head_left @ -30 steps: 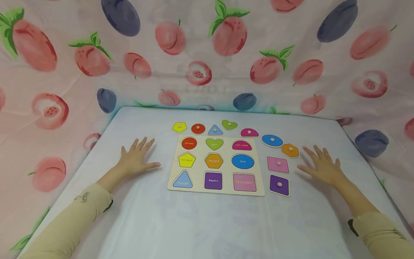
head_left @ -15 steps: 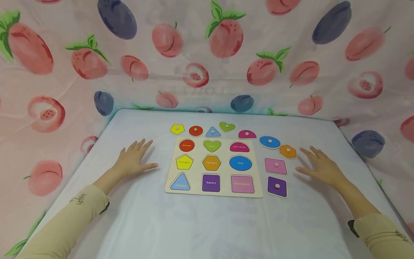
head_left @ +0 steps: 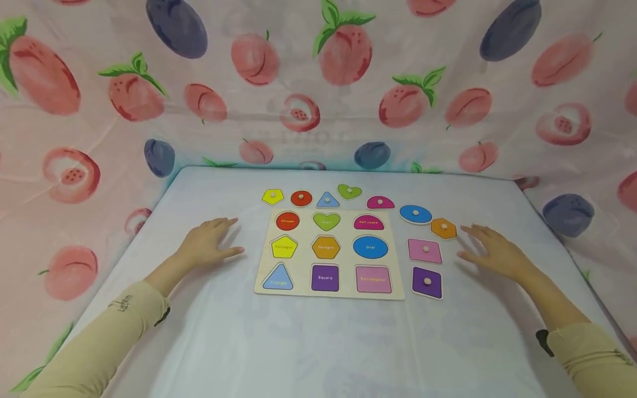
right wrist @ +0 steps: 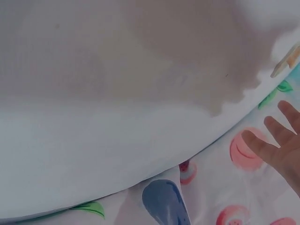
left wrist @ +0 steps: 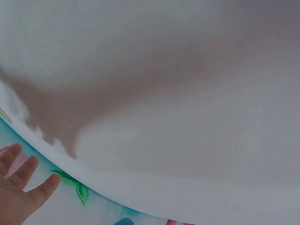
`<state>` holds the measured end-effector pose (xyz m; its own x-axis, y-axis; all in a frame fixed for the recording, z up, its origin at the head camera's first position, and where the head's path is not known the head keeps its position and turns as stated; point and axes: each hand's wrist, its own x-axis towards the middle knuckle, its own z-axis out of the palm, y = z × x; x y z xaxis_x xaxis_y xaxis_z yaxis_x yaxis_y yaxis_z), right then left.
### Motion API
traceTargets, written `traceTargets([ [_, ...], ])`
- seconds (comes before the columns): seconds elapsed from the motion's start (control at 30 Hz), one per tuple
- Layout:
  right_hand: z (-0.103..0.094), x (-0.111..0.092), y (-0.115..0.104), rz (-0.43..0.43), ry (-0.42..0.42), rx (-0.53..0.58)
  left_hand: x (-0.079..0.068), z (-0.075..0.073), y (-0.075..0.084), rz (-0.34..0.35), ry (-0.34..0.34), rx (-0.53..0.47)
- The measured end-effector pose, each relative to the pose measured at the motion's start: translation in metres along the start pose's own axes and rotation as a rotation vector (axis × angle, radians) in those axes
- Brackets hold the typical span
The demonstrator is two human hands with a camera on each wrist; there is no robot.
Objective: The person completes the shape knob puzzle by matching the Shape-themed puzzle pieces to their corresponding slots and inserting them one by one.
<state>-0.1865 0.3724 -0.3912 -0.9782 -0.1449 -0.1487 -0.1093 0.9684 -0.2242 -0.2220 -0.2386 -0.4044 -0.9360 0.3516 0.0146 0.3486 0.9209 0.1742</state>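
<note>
Spreading relaxed fingers and holding nothing, the left hand (head_left: 206, 243) and the right hand (head_left: 500, 254) are flanking a puzzle board (head_left: 304, 262) that is lying flat on the white tabletop (head_left: 278, 342). Along its far edge, a yellow pentagon (head_left: 272, 197), red circle (head_left: 301, 199), blue triangle (head_left: 327, 200), green heart (head_left: 349, 192) and magenta half-round (head_left: 380, 203), all knobbed, are forming a loose row; a blue oval (head_left: 415, 215), orange hexagon (head_left: 444, 228), pink rectangle (head_left: 424, 251) and purple square (head_left: 427, 283), likewise knobbed, are lying down its right side. The orange hexagon is resting just beside the right hand. A fruit-patterned cloth (head_left: 259, 105) is hanging behind.
</note>
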Motion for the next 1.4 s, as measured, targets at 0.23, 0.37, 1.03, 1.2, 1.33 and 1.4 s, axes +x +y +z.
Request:
traceTargets([
  [0.23, -0.001, 0.0, -0.004, 0.0, -0.014, 0.034, -0.002, 0.001, -0.002, 0.019, 0.039, -0.021],
  [0.37, -0.002, 0.0, -0.008, -0.001, 0.01, 0.054, -0.003, 0.002, -0.002, 0.036, 0.055, -0.03],
  [1.03, -0.016, 0.026, -0.058, -0.178, 0.091, 0.038, -0.001, 0.004, 0.005, 0.058, -0.133, -0.124],
  [1.2, -0.018, 0.035, -0.075, -0.163, 0.064, 0.047, -0.001, 0.007, 0.008, 0.091, -0.203, -0.173],
  [1.33, -0.018, 0.042, -0.086, -0.154, 0.029, 0.044, 0.0, 0.012, 0.012, 0.106, -0.236, -0.185],
  [1.4, -0.019, 0.045, -0.091, -0.157, 0.023, 0.045, 0.002, 0.013, 0.014, 0.106, -0.248, -0.181],
])
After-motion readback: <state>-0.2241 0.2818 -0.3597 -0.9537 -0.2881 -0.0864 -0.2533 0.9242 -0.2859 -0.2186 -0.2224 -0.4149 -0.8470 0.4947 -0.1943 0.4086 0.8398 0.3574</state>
